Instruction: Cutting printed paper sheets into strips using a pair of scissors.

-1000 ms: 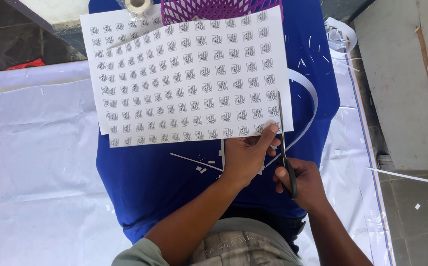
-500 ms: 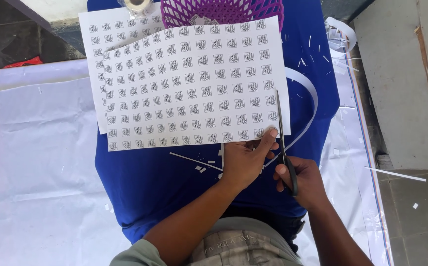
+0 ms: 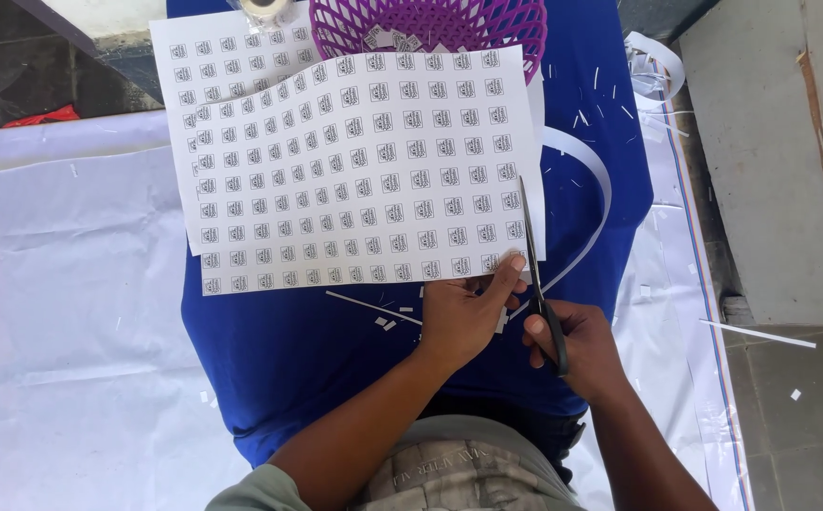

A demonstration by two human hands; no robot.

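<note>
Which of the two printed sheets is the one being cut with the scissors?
The upper sheet, gripped by the left hand; scissors in the right hand run along its right edge. The other lies beneath.

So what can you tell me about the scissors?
The scissors have dark handles and long thin blades that look like metal. The right hand grips the handles, fingers through the loops. The blades point away from the person and run up the right edge of the white printed sheet, cutting a narrow strip. The left hand pinches that sheet's lower corner right beside them.

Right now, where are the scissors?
The scissors are in the right hand, lower right of the head view, blades along the printed sheet's right edge, beside the left hand.
</note>
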